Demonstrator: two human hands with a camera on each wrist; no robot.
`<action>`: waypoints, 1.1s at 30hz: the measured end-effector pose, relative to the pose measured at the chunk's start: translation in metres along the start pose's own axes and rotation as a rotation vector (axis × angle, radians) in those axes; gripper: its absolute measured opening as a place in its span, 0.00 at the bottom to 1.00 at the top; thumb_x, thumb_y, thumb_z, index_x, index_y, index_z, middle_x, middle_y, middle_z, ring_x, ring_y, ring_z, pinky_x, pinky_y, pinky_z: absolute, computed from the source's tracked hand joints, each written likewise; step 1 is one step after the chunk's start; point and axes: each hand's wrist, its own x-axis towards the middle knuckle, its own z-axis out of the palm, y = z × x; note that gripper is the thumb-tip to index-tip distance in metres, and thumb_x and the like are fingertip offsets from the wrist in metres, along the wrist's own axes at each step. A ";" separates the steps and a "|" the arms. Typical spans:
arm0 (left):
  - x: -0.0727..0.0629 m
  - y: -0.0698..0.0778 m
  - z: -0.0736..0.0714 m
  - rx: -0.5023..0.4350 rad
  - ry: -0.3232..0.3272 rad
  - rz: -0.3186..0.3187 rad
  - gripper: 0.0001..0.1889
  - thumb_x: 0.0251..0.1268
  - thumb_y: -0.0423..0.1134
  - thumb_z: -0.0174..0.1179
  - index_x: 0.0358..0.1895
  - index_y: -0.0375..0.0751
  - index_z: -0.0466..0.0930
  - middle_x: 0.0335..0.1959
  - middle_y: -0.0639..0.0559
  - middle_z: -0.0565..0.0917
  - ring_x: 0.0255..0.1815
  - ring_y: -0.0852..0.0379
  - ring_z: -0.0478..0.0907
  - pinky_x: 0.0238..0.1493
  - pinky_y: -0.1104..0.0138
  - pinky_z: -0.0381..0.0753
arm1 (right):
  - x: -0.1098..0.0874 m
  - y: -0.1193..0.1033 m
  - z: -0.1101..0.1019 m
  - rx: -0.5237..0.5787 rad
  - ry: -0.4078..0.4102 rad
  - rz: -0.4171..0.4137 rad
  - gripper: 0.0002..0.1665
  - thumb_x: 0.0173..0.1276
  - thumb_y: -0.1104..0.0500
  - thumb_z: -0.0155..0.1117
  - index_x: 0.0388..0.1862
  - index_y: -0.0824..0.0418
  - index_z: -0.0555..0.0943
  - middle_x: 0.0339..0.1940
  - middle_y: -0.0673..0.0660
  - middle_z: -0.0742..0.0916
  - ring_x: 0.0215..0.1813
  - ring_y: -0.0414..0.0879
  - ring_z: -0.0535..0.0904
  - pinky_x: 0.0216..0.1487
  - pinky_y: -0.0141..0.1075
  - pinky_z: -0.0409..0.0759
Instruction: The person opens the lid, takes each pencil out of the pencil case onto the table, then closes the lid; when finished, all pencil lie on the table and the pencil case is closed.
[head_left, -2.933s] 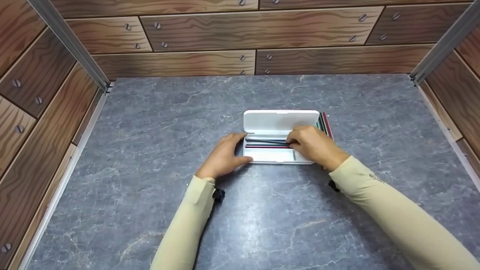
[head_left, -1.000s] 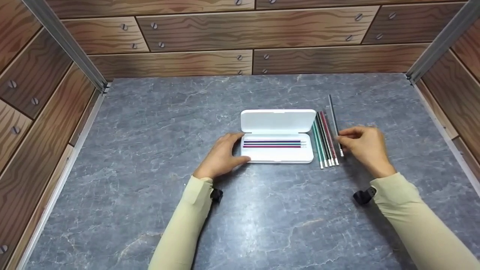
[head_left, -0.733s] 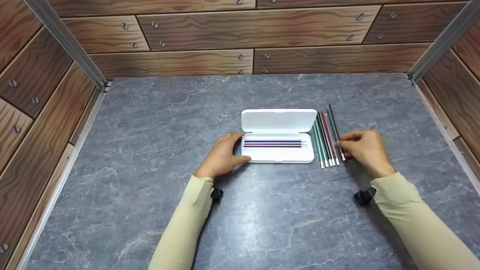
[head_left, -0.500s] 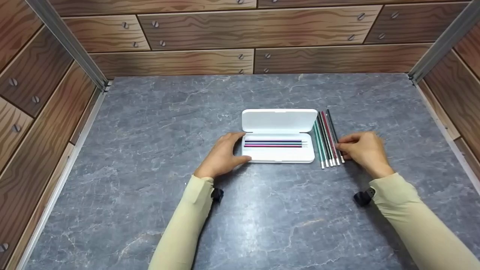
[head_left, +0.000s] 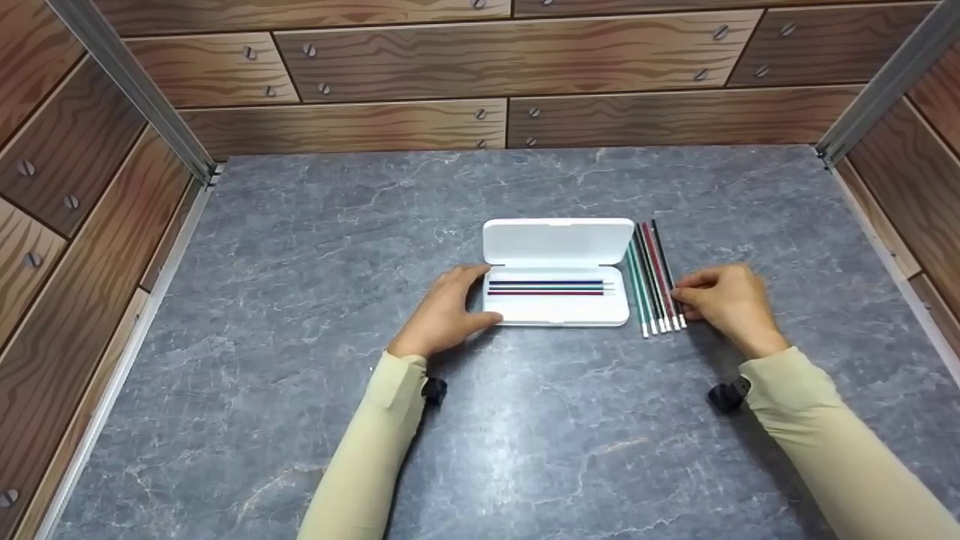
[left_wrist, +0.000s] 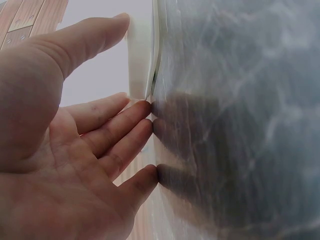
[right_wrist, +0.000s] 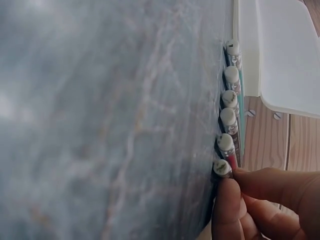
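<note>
Pencil (head_left: 670,279) moved from case (head_left: 556,304) to row (head_left: 651,285) beside it, pinched in right hand (head_left: 726,301). Left hand (head_left: 442,313) rests flat-fingered against case end. Three pencils remain inside; unloading continues.

An open case (head_left: 555,311) was positioned near the middle of the bench (head_left: 300,247), with its lid (head_left: 556,241) raised at the far side. Three pencils (head_left: 546,287) were laid lengthwise inside the tray, side by side. A row of six pencils (head_left: 654,277) was placed on the bench just to the right of the case, running from near to far, their capped ends (right_wrist: 227,116) lined up at the near side. The left hand (head_left: 444,313) was set against the left end of the case. The right hand (head_left: 726,300) was located at the right of the row, touching its outermost pencil (right_wrist: 221,168).
</note>
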 end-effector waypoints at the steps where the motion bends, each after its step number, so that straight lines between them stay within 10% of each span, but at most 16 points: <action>1: 0.000 0.000 0.000 -0.002 0.001 0.003 0.42 0.73 0.46 0.77 0.86 0.42 0.69 0.82 0.41 0.77 0.86 0.41 0.69 0.91 0.49 0.66 | -0.001 0.000 0.000 -0.001 -0.001 0.001 0.19 0.77 0.62 0.74 0.56 0.78 0.89 0.38 0.59 0.96 0.25 0.29 0.88 0.32 0.28 0.91; 17: 0.003 -0.007 0.002 -0.018 0.017 0.038 0.42 0.72 0.45 0.78 0.85 0.39 0.71 0.79 0.39 0.79 0.83 0.40 0.72 0.89 0.48 0.69 | -0.002 -0.004 0.001 -0.064 0.086 -0.049 0.19 0.78 0.60 0.73 0.58 0.74 0.91 0.45 0.67 0.96 0.25 0.26 0.85 0.31 0.25 0.88; 24: 0.013 -0.024 0.010 -0.007 0.044 0.073 0.42 0.70 0.49 0.78 0.84 0.42 0.73 0.77 0.42 0.81 0.82 0.41 0.74 0.87 0.49 0.71 | -0.002 -0.029 0.017 -0.086 0.229 -0.344 0.14 0.76 0.61 0.77 0.57 0.65 0.93 0.50 0.67 0.96 0.39 0.16 0.78 0.45 0.13 0.75; 27: 0.009 -0.019 0.007 -0.028 0.029 0.058 0.43 0.70 0.48 0.79 0.84 0.42 0.72 0.79 0.42 0.80 0.83 0.41 0.72 0.89 0.47 0.69 | -0.001 -0.039 0.031 -0.029 0.184 -0.467 0.14 0.74 0.68 0.77 0.56 0.69 0.92 0.49 0.69 0.96 0.42 0.29 0.89 0.48 0.11 0.80; 33: 0.006 -0.012 0.005 -0.026 0.024 0.050 0.43 0.69 0.46 0.79 0.84 0.41 0.72 0.79 0.41 0.80 0.83 0.41 0.73 0.88 0.47 0.70 | -0.001 -0.050 0.056 -0.232 0.034 -0.701 0.14 0.71 0.71 0.77 0.55 0.68 0.93 0.50 0.65 0.96 0.51 0.61 0.94 0.58 0.43 0.93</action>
